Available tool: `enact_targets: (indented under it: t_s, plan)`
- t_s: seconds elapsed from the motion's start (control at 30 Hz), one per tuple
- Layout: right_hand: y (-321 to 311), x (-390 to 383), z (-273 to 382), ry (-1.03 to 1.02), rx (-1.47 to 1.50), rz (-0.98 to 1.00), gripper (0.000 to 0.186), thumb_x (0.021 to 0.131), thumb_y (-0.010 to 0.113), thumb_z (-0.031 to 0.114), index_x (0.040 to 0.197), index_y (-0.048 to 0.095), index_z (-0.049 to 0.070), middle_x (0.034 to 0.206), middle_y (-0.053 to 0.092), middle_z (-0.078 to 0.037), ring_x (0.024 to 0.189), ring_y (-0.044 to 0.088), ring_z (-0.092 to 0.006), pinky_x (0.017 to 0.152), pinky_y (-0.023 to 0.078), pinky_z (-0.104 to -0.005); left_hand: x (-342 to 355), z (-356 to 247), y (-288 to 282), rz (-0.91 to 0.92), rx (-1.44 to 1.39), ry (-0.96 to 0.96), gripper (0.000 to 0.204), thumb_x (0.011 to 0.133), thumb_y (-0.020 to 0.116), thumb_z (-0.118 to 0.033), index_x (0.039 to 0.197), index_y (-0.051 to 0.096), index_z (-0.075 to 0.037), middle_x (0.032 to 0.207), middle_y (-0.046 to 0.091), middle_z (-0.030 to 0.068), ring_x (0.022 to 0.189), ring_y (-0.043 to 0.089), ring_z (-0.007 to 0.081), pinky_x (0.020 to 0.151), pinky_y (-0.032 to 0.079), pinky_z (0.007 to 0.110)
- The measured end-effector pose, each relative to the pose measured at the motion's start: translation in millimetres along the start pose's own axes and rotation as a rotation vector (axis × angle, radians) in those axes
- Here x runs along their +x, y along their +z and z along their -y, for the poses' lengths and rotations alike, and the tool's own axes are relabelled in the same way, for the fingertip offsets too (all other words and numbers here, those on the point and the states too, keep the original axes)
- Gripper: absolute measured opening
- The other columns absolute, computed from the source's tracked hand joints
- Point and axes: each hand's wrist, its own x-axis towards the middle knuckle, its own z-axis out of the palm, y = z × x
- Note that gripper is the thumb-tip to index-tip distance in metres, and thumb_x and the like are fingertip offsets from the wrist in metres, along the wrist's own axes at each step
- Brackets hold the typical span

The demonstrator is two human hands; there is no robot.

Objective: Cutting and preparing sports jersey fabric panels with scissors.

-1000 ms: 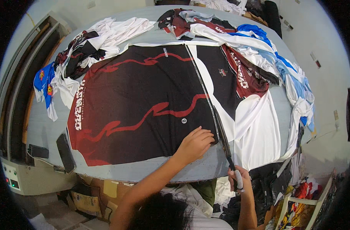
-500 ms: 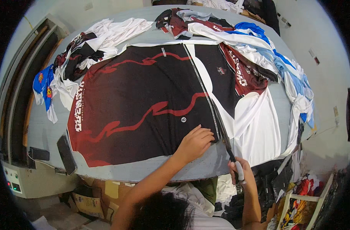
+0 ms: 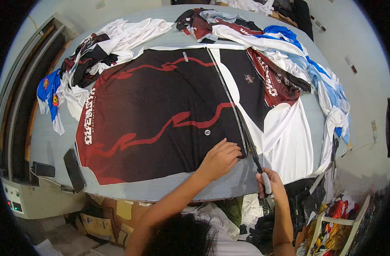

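Note:
A large printed fabric panel (image 3: 161, 102), black with dark red ends and wavy red stripes, lies spread across the table. My left hand (image 3: 222, 157) rests on its near right part, fingers extended and lying on the cloth beside the edge strip. Long dark scissors (image 3: 255, 158) with a pale grip are in my right hand (image 3: 272, 183), at the near table edge. Their blades point away from me along the panel's right edge, by the white margin (image 3: 251, 123). How far apart the blades are is hard to see.
A black and dark red piece (image 3: 280, 79) and white cloth (image 3: 291, 141) lie to the right. Heaped garments (image 3: 131, 36) line the far side. A phone-like dark slab (image 3: 74, 170) and a black box (image 3: 44, 170) sit near left. A frame holding colourful scraps (image 3: 338, 222) stands lower right.
The whole picture has shifted slightly. My left hand stays on the panel, and my right hand with the scissors has barely moved along the same edge.

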Motion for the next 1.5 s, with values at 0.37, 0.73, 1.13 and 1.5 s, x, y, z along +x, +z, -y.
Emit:
enact_targets:
  t_s: [0.37,0.73,1.13,1.5]
  plan:
    - [4,24,15,0.017,-0.110,-0.021,0.030,0.084,0.062,0.031,0.082,0.049,0.004,0.051,0.046,-0.001,0.036,0.045,-0.0104,0.034,0.036,-0.0235,0,0,-1,-0.012,-0.015,0.004,0.016,0.072,0.062,-0.010,0.088,0.060,-0.007,0.099,0.060,0.0060,0.102,0.054,0.0218,0.098,0.037,0.042]
    - [3,47,32,-0.039,-0.167,0.094,0.033,0.087,0.057,0.036,0.081,0.048,0.004,0.052,0.046,-0.001,0.036,0.045,-0.0117,0.035,0.036,-0.0233,1,-3,-4,0.050,-0.052,-0.040,0.021,0.072,0.063,-0.008,0.093,0.061,-0.008,0.104,0.060,0.0063,0.104,0.055,0.0222,0.100,0.036,0.043]
    - [2,54,30,-0.036,-0.143,0.063,0.035,0.087,0.057,0.038,0.076,0.045,0.007,0.050,0.046,-0.002,0.035,0.045,-0.0111,0.034,0.036,-0.0236,0,-2,-2,0.049,-0.010,-0.025,0.022,0.070,0.064,-0.008,0.092,0.060,-0.008,0.103,0.060,0.0047,0.104,0.054,0.0211,0.101,0.036,0.043]
    - [5,78,44,-0.078,-0.198,0.124,0.038,0.087,0.056,0.042,0.075,0.045,0.008,0.052,0.047,-0.002,0.037,0.046,-0.0107,0.035,0.037,-0.0233,-1,-3,-3,0.033,-0.007,-0.014,0.024,0.068,0.064,-0.006,0.092,0.061,-0.008,0.102,0.060,0.0055,0.104,0.054,0.0213,0.100,0.036,0.043]
